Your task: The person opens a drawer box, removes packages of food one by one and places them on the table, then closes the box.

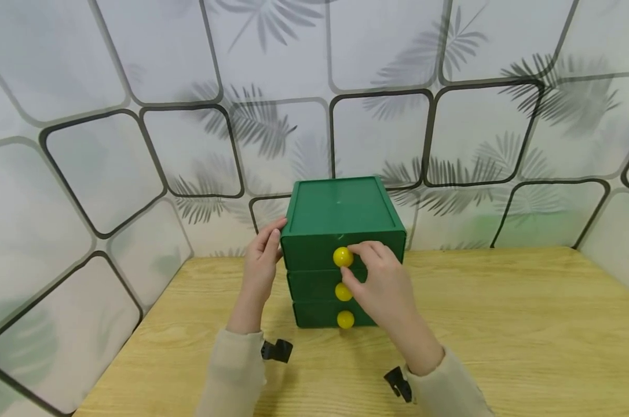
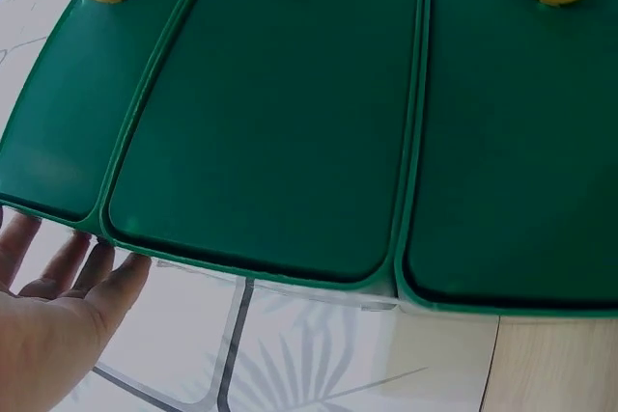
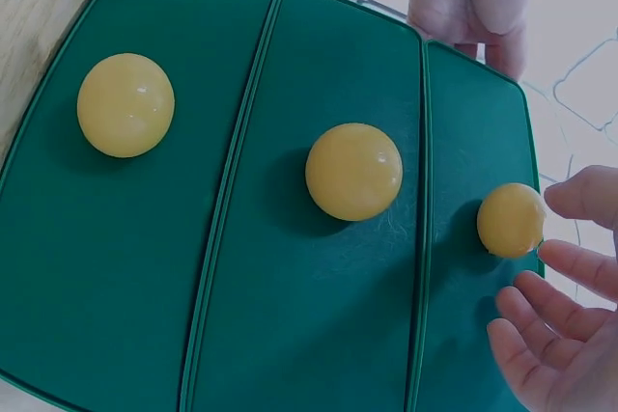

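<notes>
A green three-drawer box (image 1: pixel 340 202) stands on the table, all its drawers closed. Each drawer front bears a round yellow knob. My right hand (image 1: pixel 384 284) is at the top drawer's knob (image 1: pixel 343 256), with thumb and index fingertips against it; in the right wrist view this knob (image 3: pixel 510 220) sits at those fingertips, the other fingers (image 3: pixel 541 335) loosely spread. On the box's left side rests my left hand (image 1: pixel 262 260), its fingers fairly straight along the wall. The left wrist view shows that hand (image 2: pixel 58 325) at the side edge of the drawer fronts.
Below are the middle knob (image 1: pixel 343 292) and the bottom knob (image 1: pixel 346 319). The wooden table (image 1: pixel 502 324) extends to both sides. Behind the box rises a patterned wall covering (image 1: pixel 283 63). Black straps (image 1: pixel 277 351) sit at both wrists.
</notes>
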A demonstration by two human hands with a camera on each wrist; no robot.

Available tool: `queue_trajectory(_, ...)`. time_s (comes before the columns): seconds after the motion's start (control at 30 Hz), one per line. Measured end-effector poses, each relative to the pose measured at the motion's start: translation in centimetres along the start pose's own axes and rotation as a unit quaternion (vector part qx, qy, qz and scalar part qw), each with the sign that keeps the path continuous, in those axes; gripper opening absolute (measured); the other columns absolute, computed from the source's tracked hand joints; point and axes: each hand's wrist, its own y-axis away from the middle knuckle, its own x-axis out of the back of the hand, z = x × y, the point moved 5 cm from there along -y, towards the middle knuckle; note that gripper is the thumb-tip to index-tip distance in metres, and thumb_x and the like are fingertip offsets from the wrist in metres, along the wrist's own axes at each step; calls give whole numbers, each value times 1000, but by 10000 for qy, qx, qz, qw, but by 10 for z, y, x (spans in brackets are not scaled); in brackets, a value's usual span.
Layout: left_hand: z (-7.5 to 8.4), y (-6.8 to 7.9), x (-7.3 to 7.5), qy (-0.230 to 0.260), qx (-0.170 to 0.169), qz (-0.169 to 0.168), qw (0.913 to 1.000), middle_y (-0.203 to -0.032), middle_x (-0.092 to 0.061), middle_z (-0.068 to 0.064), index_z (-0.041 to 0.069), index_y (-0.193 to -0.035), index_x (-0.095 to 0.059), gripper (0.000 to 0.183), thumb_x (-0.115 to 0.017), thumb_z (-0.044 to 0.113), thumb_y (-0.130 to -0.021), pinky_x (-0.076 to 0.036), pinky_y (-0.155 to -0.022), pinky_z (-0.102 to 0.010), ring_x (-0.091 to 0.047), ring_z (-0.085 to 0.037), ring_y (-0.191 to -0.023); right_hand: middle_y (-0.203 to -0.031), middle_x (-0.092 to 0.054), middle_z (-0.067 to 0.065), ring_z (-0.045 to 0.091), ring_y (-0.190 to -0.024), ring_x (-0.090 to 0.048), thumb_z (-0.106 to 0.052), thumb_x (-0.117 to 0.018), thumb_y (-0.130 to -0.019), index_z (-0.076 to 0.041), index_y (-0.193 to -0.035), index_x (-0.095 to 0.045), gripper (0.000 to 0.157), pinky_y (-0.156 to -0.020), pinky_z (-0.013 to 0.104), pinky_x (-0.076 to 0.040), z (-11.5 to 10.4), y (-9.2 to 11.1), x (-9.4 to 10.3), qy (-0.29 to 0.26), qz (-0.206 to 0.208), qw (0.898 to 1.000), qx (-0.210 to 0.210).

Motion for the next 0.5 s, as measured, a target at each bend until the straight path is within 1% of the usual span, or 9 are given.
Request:
queue_trajectory(0.27,-1,0,1,-147,-31,-170,9997,-133,-40,-10,0,-128,-45,42,-40,26,-96,-39,-92,-40,-42,-21,-116,-96,-58,6,20,-88,-54,-13,-73,-72,-6,-97,-64,28,-72,32,-49,-1,2,-4,-31,-53,10000,8)
queue_trajectory(0.5,-2,-2,5,-210,47,-287,9994,-133,-40,-9,-1,-128,-45,40,-42,23,-95,-41,-91,-40,-43,-21,-115,-96,-57,6,20,-88,-54,-11,-73,-72,-5,-97,-64,28,-73,32,-49,-1,3,-6,-72,9,9999,70)
